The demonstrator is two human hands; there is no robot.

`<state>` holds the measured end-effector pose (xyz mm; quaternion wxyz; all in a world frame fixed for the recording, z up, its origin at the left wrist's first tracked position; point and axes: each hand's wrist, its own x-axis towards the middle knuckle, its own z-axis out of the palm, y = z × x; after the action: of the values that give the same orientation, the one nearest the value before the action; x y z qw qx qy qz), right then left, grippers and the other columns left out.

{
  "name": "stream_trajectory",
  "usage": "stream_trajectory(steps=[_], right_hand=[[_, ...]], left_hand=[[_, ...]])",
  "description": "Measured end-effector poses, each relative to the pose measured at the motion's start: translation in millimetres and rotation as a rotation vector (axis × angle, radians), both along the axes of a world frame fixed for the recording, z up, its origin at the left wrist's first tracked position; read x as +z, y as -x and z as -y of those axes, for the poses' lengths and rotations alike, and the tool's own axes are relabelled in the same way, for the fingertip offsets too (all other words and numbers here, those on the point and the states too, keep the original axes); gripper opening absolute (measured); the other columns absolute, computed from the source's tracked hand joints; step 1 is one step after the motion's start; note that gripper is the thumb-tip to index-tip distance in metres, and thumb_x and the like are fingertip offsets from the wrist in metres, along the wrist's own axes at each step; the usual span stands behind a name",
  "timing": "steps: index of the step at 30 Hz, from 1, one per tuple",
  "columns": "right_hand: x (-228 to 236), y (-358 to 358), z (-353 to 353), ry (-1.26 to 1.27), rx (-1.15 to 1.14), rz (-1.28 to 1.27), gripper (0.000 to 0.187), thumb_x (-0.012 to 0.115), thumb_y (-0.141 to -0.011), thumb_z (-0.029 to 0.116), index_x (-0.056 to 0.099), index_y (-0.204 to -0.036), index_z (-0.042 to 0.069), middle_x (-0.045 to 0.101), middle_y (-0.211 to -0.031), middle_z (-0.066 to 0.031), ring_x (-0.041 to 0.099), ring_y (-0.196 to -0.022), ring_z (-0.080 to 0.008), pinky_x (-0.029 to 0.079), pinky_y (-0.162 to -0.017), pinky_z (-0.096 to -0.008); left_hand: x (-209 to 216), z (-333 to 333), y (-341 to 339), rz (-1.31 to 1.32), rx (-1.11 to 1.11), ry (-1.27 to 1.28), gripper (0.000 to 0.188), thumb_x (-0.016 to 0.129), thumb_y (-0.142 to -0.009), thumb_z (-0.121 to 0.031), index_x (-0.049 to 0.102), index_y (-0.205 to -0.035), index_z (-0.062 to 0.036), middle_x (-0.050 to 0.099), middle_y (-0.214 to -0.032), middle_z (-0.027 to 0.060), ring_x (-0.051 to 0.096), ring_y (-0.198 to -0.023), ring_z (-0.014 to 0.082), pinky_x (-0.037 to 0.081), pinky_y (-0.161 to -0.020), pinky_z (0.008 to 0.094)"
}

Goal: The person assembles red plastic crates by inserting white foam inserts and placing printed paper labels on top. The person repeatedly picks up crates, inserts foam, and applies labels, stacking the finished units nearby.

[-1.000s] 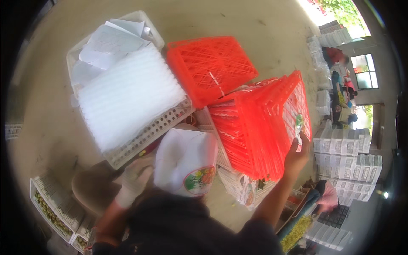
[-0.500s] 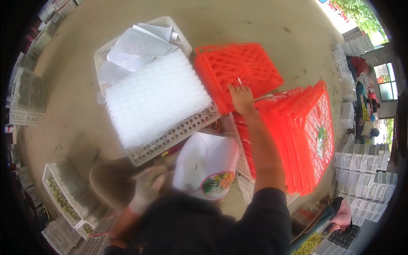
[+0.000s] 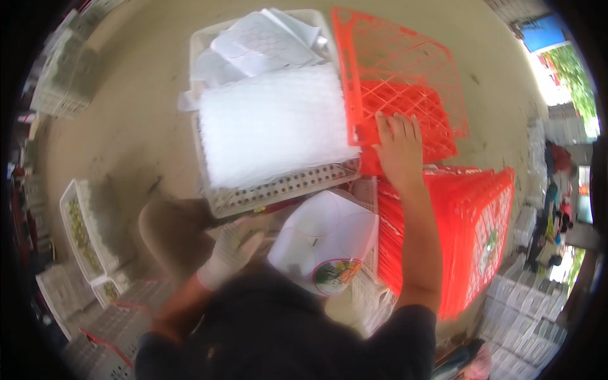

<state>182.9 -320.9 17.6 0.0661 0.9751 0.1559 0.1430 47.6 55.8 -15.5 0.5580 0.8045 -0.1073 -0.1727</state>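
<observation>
- A broad tan floor (image 3: 139,126) fills the background, with stacks of white crates (image 3: 525,304) toward its right side and more stacked at the upper left.
- The right hand, bare (image 3: 402,145), has its fingers laid over the near edge of a red lattice basket (image 3: 399,88) and has hold of it there; the underside of the grip is hidden.
- That basket stands tilted over a lower red basket (image 3: 443,149), just beyond the far end of a leaning row of red baskets (image 3: 443,234).
- The left hand, in a white glove (image 3: 229,253), is half open, fingers loosely bent, with nothing visible in it.
- It sits near the left edge of a curved white sheet (image 3: 304,234) bearing a colourful oval print by its near edge.
- A pale perforated crate (image 3: 218,206) carries a thick white padded pile (image 3: 275,126), which reaches its right edge; loose papers (image 3: 266,41) lie toward its far edge.
</observation>
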Motion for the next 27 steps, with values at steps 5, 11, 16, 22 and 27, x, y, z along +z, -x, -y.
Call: stream_trajectory(steps=[5, 11, 16, 22, 27], right_hand=[[22.0, 27.1, -132.8, -0.286, 0.384, -0.064, 0.043, 0.057, -0.087, 0.015, 0.06, -0.128, 0.0, 0.056, -0.095, -0.0096, 0.056, -0.096, -0.027, 0.037, -0.111, -0.0545], [-20.6, 46.3, -246.4, -0.444, 0.427, -0.118, 0.04, 0.057, -0.085, 0.01, 0.06, -0.124, 0.001, 0.053, -0.088, -0.0079, 0.054, -0.09, -0.0264, 0.04, -0.108, -0.0532], [-86.6, 37.4, -282.1, -0.485, 0.349, -0.152, 0.039, 0.057, -0.085, 0.009, 0.062, -0.123, 0.0, 0.054, -0.089, -0.0085, 0.053, -0.094, -0.0272, 0.04, -0.107, -0.0518], [-99.2, 36.8, -282.1, -0.505, 0.353, -0.172, 0.038, 0.059, -0.085, 0.011, 0.063, -0.122, 0.002, 0.055, -0.094, -0.0082, 0.053, -0.097, -0.0266, 0.041, -0.107, -0.0529], [-79.1, 46.2, -267.1, -0.513, 0.332, -0.179, 0.044, 0.071, -0.079, 0.018, 0.063, -0.12, 0.005, 0.058, -0.105, -0.0094, 0.055, -0.106, -0.0286, 0.042, -0.105, -0.052]], left_hand=[[-15.3, -14.1, -10.1, -0.178, 0.611, 0.326, 0.042, 0.062, -0.092, -0.003, 0.055, -0.134, -0.0036, 0.062, -0.124, 0.0162, 0.058, -0.12, 0.026, 0.049, -0.099, 0.0346], [-5.3, -46.1, -33.5, -0.224, 0.881, 0.608, 0.039, 0.057, -0.101, -0.015, 0.052, -0.137, 0.0007, 0.059, -0.126, 0.0083, 0.058, -0.113, 0.0157, 0.047, -0.103, 0.0318], [-48.0, -80.1, -25.8, -0.287, 0.989, 0.542, 0.038, 0.06, -0.1, -0.016, 0.054, -0.134, -0.0005, 0.061, -0.124, 0.0071, 0.06, -0.11, 0.0154, 0.048, -0.099, 0.0294], [-62.5, -89.7, -21.7, -0.38, 0.985, 0.495, 0.035, 0.06, -0.099, -0.016, 0.056, -0.132, -0.0021, 0.063, -0.123, 0.0049, 0.061, -0.109, 0.014, 0.049, -0.096, 0.0272], [-39.4, -64.9, -18.1, -0.482, 0.925, 0.514, 0.034, 0.06, -0.099, -0.015, 0.056, -0.13, -0.0012, 0.064, -0.118, 0.0061, 0.061, -0.104, 0.0148, 0.051, -0.09, 0.0283]])
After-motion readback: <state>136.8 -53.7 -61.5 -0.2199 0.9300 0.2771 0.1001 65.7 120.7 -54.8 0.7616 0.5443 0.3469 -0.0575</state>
